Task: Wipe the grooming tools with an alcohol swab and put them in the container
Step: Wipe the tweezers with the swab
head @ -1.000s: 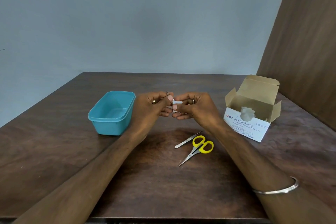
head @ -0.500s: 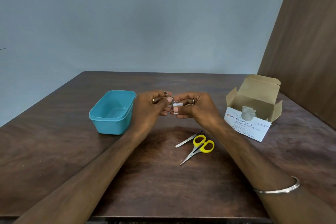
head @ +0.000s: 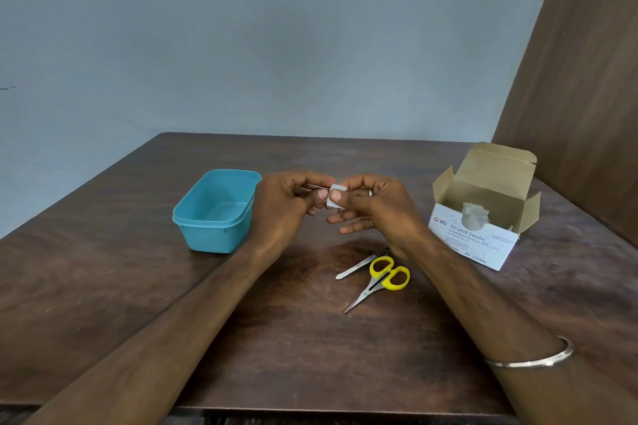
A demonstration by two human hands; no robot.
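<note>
My left hand (head: 288,203) pinches a thin metal grooming tool (head: 317,187), mostly hidden by the fingers. My right hand (head: 371,205) presses a small white alcohol swab (head: 335,198) around that tool with thumb and forefinger. Both hands hover above the table's middle, just right of the teal plastic container (head: 215,210), which looks empty. On the table below my right hand lie yellow-handled scissors (head: 381,281) and, touching them on the left, a slim metal tool (head: 359,264).
An open cardboard box of alcohol swabs (head: 483,217) stands at the right, a white swab poking from it. A brown wooden panel (head: 580,97) rises behind it. The dark wooden table (head: 103,286) ends at its front edge near my forearms.
The swab has shifted along the metal tool and now faces the camera flat under my right thumb. Both hands stayed in the same spot above the table.
</note>
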